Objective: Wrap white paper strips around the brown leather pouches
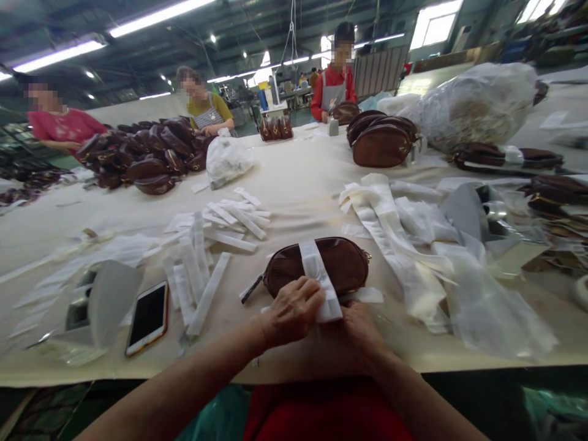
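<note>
One white strip between the fingers

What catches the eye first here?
A brown pouch banded by a white strip lies at the near edge of the table, the left hand and right hand meeting on the strip. Loose white strips fan out to its left beside a phone, and a heap of dark pouches sits far left.

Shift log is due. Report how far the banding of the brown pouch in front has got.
Done: a white strip already lies across the top of the brown pouch. In hand: the left hand pinches the strip's near end, with the right hand close against it, its grip hidden. Left, likely: loose strips on the table and a pile of pouches far left with no bands visible.
</note>
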A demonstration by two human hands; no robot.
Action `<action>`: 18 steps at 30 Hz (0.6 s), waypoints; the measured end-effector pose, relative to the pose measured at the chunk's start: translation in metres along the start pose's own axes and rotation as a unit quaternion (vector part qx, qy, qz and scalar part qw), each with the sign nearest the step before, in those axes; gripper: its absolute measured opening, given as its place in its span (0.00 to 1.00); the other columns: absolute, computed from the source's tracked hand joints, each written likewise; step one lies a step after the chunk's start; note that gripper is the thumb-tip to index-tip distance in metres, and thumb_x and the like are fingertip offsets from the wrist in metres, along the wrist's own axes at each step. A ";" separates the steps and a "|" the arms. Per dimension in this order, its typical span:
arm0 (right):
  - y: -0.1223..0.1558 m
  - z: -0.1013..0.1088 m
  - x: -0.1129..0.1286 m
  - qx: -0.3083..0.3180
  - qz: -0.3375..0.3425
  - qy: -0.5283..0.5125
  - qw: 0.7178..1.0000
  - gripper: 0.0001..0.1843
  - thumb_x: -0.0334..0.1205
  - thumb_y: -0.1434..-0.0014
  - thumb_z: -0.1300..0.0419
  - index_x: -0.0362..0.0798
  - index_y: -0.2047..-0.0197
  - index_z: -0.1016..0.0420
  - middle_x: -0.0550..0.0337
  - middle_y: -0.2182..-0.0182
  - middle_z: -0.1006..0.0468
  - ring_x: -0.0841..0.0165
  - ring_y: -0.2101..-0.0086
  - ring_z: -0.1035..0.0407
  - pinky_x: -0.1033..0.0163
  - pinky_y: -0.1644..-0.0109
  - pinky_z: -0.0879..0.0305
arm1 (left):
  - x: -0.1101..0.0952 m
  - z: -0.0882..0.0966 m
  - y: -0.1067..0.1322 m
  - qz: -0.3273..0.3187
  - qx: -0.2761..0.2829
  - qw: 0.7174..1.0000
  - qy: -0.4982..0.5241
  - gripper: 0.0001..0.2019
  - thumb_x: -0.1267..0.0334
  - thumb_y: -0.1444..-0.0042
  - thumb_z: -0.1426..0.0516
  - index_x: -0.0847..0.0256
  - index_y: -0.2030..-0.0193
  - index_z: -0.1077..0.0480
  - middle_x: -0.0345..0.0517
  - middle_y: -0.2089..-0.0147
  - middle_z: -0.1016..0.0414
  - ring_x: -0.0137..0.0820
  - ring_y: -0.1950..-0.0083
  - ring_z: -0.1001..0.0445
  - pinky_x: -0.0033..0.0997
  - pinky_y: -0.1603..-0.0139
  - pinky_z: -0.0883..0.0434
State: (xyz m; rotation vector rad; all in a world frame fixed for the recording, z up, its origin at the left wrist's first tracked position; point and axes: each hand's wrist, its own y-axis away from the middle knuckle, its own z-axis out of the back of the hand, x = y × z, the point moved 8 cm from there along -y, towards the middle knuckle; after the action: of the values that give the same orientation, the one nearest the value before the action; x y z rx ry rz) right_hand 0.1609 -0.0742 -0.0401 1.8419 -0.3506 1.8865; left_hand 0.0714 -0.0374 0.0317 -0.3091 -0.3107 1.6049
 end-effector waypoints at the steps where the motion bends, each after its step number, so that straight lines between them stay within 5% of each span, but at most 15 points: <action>1: 0.000 -0.001 0.000 0.015 -0.013 0.004 1.000 0.17 0.44 0.51 0.43 0.50 0.88 0.33 0.58 0.87 0.28 0.67 0.85 0.35 0.63 0.84 0.39 | -0.002 0.000 0.001 -0.004 -0.016 1.000 -0.006 0.10 0.71 0.41 0.54 0.68 0.56 0.34 0.53 0.60 0.31 0.38 0.57 0.32 0.37 0.57 0.28; 8: 0.012 0.020 -0.010 0.057 -0.065 0.053 0.995 0.19 0.53 0.51 0.42 0.49 0.83 0.30 0.60 0.87 0.30 0.67 0.84 0.34 0.64 0.82 0.36 | -0.006 -0.007 0.010 0.016 -0.072 0.994 -0.075 0.11 0.70 0.35 0.56 0.67 0.54 0.34 0.53 0.59 0.29 0.37 0.51 0.30 0.35 0.57 0.29; 10: 0.016 0.042 0.005 -0.012 0.022 0.110 0.994 0.15 0.51 0.50 0.40 0.49 0.76 0.26 0.60 0.84 0.27 0.68 0.82 0.33 0.65 0.79 0.34 | -0.008 -0.007 0.012 0.016 -0.086 0.993 -0.079 0.10 0.70 0.35 0.55 0.68 0.54 0.34 0.54 0.58 0.28 0.37 0.50 0.29 0.34 0.56 0.29; 12: 0.023 0.051 0.035 -0.058 0.187 0.181 0.964 0.11 0.47 0.45 0.41 0.49 0.65 0.23 0.57 0.73 0.22 0.68 0.76 0.29 0.65 0.71 0.29 | -0.010 -0.007 0.014 0.013 -0.098 0.992 -0.084 0.10 0.70 0.36 0.53 0.69 0.53 0.34 0.55 0.57 0.28 0.38 0.49 0.29 0.35 0.55 0.29; 15: 0.031 0.028 0.064 0.016 0.384 0.265 0.884 0.13 0.39 0.40 0.43 0.51 0.52 0.25 0.53 0.56 0.23 0.67 0.62 0.26 0.64 0.58 0.27 | -0.011 -0.005 0.015 0.013 -0.117 0.989 -0.089 0.09 0.70 0.36 0.52 0.70 0.54 0.33 0.56 0.57 0.27 0.39 0.49 0.28 0.36 0.55 0.28; 18: 0.025 0.009 0.064 0.062 0.428 0.307 0.848 0.14 0.37 0.38 0.45 0.52 0.50 0.27 0.55 0.56 0.23 0.67 0.57 0.26 0.64 0.53 0.28 | -0.013 -0.003 0.018 0.007 -0.146 0.986 -0.086 0.09 0.67 0.36 0.50 0.70 0.59 0.32 0.56 0.57 0.26 0.39 0.50 0.27 0.36 0.54 0.28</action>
State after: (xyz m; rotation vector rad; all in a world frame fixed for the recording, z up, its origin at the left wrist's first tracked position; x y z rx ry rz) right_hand 0.1578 -0.0898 0.0272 1.0659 -0.9377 3.0142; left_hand 0.0568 -0.0509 0.0219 -0.3963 -0.6812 1.6025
